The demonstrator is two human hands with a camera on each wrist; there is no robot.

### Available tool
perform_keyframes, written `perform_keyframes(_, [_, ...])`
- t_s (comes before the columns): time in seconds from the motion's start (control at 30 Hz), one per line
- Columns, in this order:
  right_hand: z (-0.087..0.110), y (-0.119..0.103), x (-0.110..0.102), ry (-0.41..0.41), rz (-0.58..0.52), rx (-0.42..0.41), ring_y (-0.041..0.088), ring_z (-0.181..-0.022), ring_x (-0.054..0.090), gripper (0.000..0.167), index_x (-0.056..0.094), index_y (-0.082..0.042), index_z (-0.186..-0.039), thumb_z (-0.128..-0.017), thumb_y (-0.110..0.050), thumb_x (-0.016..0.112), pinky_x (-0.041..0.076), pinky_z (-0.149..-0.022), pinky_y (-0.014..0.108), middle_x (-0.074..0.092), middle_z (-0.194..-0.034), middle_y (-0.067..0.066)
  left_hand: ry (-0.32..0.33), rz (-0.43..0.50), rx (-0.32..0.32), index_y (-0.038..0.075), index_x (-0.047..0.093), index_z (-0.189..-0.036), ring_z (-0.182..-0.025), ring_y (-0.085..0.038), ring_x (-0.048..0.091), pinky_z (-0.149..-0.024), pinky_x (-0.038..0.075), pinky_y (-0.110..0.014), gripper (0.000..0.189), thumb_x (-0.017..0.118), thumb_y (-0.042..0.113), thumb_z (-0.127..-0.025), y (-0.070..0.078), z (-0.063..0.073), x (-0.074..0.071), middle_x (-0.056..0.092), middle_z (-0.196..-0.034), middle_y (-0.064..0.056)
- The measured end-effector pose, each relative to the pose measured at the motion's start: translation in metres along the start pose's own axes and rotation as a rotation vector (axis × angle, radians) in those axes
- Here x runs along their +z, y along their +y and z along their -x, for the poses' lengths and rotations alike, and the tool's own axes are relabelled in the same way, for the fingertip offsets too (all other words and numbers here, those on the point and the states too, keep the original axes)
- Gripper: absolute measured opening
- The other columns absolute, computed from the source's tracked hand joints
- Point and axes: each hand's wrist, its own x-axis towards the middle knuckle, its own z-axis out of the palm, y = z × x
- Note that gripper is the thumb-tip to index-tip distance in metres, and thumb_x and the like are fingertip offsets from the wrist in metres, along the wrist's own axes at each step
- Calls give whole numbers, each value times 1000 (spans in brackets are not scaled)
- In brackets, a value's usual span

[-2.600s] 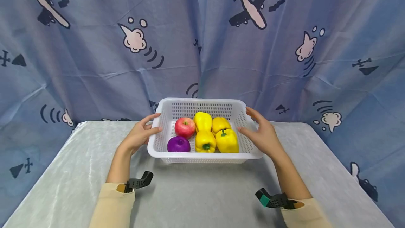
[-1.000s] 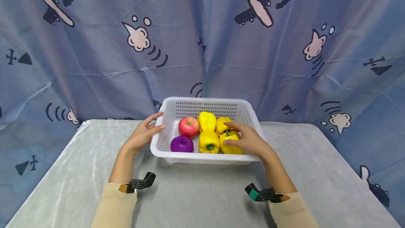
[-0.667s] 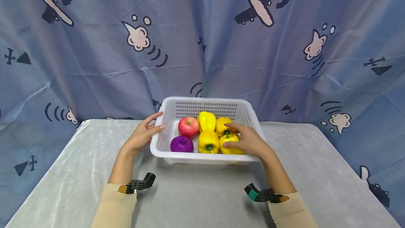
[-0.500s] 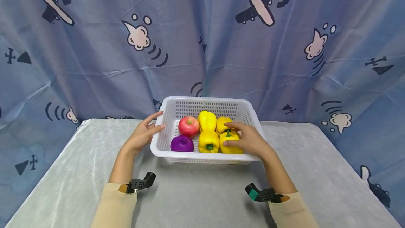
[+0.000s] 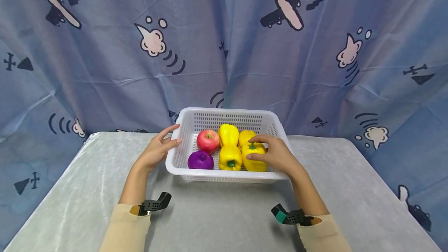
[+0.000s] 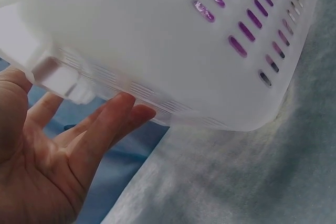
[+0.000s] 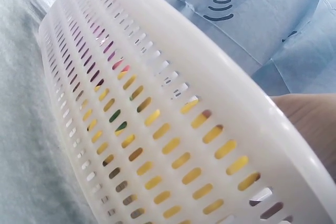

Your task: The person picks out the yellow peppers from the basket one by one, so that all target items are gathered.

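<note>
A white slotted plastic basket [image 5: 224,172] stands on the table, seen from outside in both wrist views. My left hand [image 5: 155,151] holds its left rim, thumb on top and fingers against the outer wall. Inside the basket, my right hand [image 5: 276,154] grips a yellow bell pepper [image 5: 257,163] at the front right, with the thumb on its near side and fingers over its far side. More yellow bell peppers [image 5: 229,134] lie beside and behind it. A red apple [image 5: 208,141] and a purple onion-like vegetable [image 5: 200,160] sit at the left. The basket wall hides most of the right hand in the right wrist view.
A pale grey cloth covers the table [image 5: 217,217]. Behind the basket hangs a blue curtain [image 5: 196,49] printed with planes and clouds. A black camera mount is strapped to each wrist.
My right hand has left the basket's right rim, reached inside and taken hold of the front right pepper. That pepper has just shifted slightly. The left hand stays on the left rim.
</note>
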Motion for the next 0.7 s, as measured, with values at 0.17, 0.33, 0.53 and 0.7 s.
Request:
perform_keyframes(0.17, [2,1,-3,19,-5,-19,34,-130,56,53,67,-11,-129,-83,-34,84,52,-102,54,61,-142,14,0,2,4,26,29,-160,-111,-22,67,-80,60,-36,70,64,28,-100,0,1,1,48,-153,-23])
perform_keyframes(0.33, [3,0,-7,59,13,-28,35,-129,57,53,67,-12,-129,-84,-35,83,51,-102,54,62,-140,14,7,-4,-7,27,29,-160,-111,-22,67,-80,60,-36,70,64,27,-100,-1,4,0,47,-154,-23])
perform_keyframes(0.53, [7,0,-19,134,4,-14,36,-127,58,54,65,-11,-132,-86,-35,81,50,-104,55,63,-138,14,10,0,-4,27,28,-160,-107,-19,68,-79,60,-36,71,64,27,-100,-1,5,0,47,-153,-24])
perform_keyframes(0.7, [14,0,-33,200,-23,-13,37,-128,56,54,65,-9,-131,-86,-34,81,49,-106,56,64,-136,15,1,8,8,25,29,-160,-106,-20,68,-79,60,-36,68,63,25,-100,0,1,1,48,-152,-26])
